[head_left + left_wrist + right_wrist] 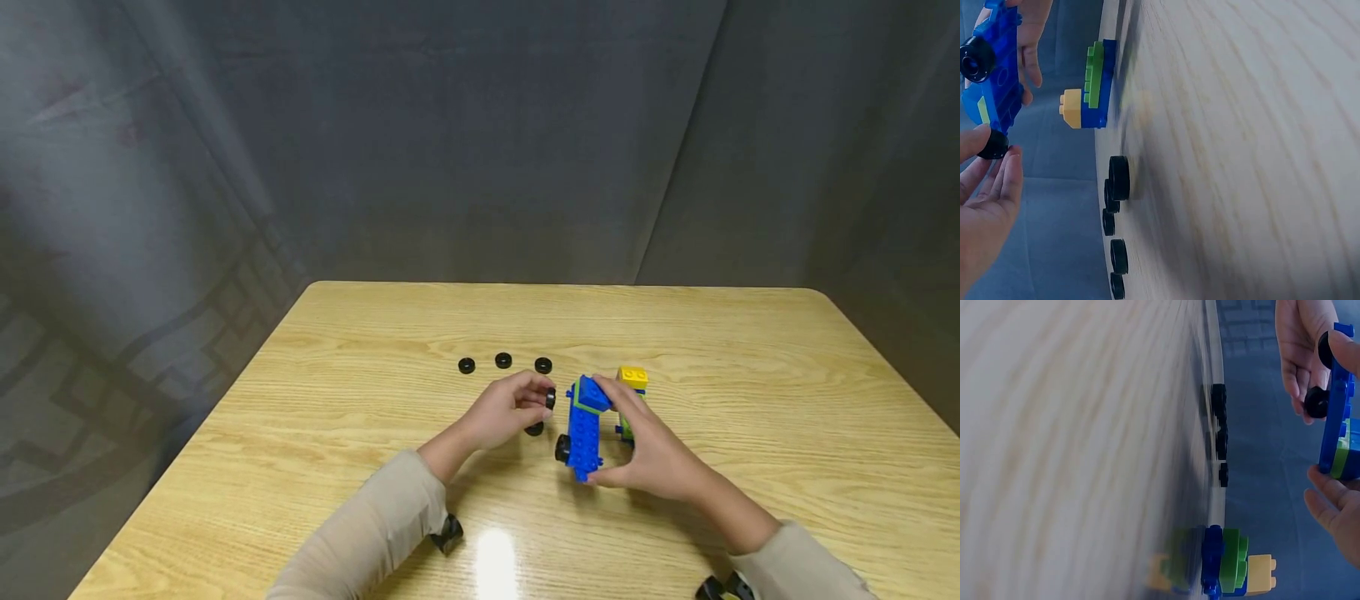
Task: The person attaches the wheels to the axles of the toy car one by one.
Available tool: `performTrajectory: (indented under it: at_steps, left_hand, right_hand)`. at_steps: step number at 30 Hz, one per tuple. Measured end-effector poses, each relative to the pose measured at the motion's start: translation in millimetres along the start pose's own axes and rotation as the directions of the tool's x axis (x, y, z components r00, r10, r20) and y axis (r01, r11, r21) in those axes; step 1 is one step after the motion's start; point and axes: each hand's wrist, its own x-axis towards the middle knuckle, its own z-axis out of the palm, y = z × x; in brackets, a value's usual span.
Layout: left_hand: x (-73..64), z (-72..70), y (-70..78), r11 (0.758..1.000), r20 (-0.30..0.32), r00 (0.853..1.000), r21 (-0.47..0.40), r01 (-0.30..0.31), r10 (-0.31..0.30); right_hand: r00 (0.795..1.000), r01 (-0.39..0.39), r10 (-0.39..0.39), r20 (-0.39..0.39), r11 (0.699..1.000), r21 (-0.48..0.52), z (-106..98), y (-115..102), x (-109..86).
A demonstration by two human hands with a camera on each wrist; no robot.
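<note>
My right hand (663, 454) grips a blue toy car (583, 437) built of blocks, with a thin green layer under its raised blue block. The thumb is at one end and the fingers are at the other. One black wheel (562, 448) is mounted on the car's left side. Between thumb and fingers, my left hand (498, 412) pinches a loose black wheel (551, 398) on edge, close beside the car's bare left peg. In the left wrist view the pinched wheel (994, 145) looks near the car's underside; whether they touch I cannot tell. Both hands are raised off the table.
Behind my right hand stands a second block car (632, 379), yellow, green and blue, partly hidden. Several loose black wheels (503, 360) lie on the wooden table (375, 333), one (534, 429) just under my left hand. A grey curtain (480, 150) hangs beyond the table's far edge.
</note>
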Motion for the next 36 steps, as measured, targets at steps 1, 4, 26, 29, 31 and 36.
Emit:
performTrajectory:
  at_steps: [1, 4, 26, 29, 31, 36]
  left_hand:
    - [0.1, 0.1, 0.2, 1.000, -0.001, 1.000, -0.004, -0.003, 0.003]
    - [0.5, 0.3, 0.8, 1.000, -0.008, 1.000, -0.008, -0.006, 0.006]
    - [2.0, 1.4, 1.4, 1.000, -0.004, 1.000, 0.004, -0.014, 0.014]
    - [1.6, 1.4, 2.0, 1.000, 0.003, 1.000, 0.011, -0.016, 0.016]
    - [0.9, 1.3, 2.9, 1.000, 0.005, 1.000, 0.018, -0.023, 0.023]
    - [-1.6, 1.3, 6.1, 0.996, -0.011, 0.998, 0.070, -0.059, 0.060]
  right_hand:
    - [1.000, -0.001, 0.001, 0.003, 1.000, 0.003, 0.3, -0.3, 0.0]
    - [1.000, -0.003, 0.002, 0.013, 1.000, 0.007, 1.4, -1.2, 0.0]
    - [0.999, 0.038, -0.038, 0.026, 0.999, 0.018, 4.6, -5.8, -0.2]
    - [0.999, 0.033, -0.034, 0.032, 0.999, 0.019, 4.8, -5.9, -0.6]
    - [0.999, 0.027, -0.028, 0.037, 0.999, 0.017, 5.0, -6.3, -0.7]
    - [0.999, 0.014, -0.014, 0.037, 1.000, -0.007, 5.2, -8.4, -1.1]
